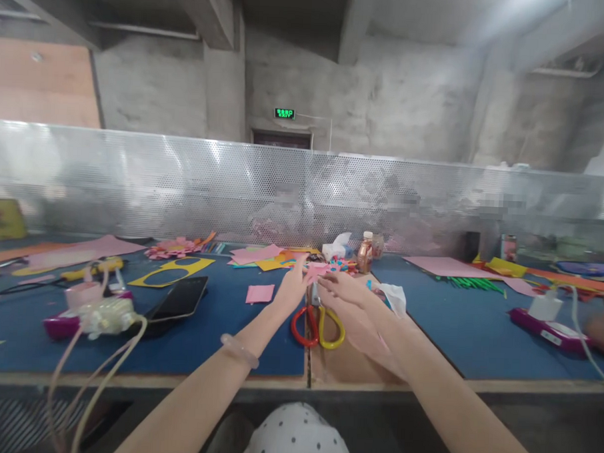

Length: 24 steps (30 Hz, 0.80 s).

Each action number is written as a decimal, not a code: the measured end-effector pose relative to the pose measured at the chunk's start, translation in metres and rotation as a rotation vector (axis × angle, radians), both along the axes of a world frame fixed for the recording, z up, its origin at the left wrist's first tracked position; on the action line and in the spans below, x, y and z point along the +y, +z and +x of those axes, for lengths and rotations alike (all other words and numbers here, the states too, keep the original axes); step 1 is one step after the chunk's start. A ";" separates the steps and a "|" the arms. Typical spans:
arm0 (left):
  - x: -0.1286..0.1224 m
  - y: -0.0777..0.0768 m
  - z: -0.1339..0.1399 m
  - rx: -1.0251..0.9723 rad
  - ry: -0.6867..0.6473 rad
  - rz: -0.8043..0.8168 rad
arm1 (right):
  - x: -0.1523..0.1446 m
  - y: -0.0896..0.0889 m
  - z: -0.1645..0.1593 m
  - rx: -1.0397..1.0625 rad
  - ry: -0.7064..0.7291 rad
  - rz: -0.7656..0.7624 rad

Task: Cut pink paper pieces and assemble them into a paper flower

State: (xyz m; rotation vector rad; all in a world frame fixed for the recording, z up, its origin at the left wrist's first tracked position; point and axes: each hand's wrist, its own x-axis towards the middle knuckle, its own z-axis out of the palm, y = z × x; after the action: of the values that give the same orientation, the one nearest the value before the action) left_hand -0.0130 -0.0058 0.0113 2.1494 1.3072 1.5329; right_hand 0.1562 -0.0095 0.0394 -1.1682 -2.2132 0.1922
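A small piece of pink paper (316,271) with a jagged outline is held up over the table between my hands. My left hand (294,284) grips it from the left, fingers closed on its edge. From the right, my right hand (348,290) bends over the same piece with its fingertips on it; part of the paper is hidden behind the fingers. Just below lie scissors (318,327) with one red and one yellow handle, blades partly covered by my hands. A pink paper square (260,293) rests on the blue surface left of my left hand.
A black phone (181,298) and a purple power strip (60,324) with cables are at left, beside a yellow cut-out sheet (172,272). Behind stand a bottle (365,254) and tissues (337,247). Green strips (467,284) and another person's hand (602,330) are right.
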 end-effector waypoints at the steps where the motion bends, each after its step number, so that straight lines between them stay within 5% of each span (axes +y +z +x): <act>1: 0.002 0.000 0.001 -0.053 0.017 0.001 | 0.007 0.002 -0.008 0.024 0.023 -0.028; 5: 0.015 0.005 0.002 -0.113 0.094 -0.024 | 0.030 -0.004 -0.032 0.146 0.086 -0.141; 9: 0.029 0.007 0.001 -0.014 0.031 -0.066 | 0.044 -0.022 -0.031 0.691 0.050 -0.459; 17: 0.034 -0.008 0.010 0.089 -0.025 -0.077 | 0.051 -0.031 -0.004 0.738 -0.124 -0.229; 24: 0.024 -0.008 0.015 0.164 -0.078 -0.081 | 0.037 -0.026 -0.018 0.614 0.059 -0.181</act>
State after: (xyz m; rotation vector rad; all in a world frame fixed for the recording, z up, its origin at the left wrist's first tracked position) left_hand 0.0018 0.0184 0.0038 2.2862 1.2932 1.2765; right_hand 0.1379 0.0271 0.0134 -0.9674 -1.7077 0.6902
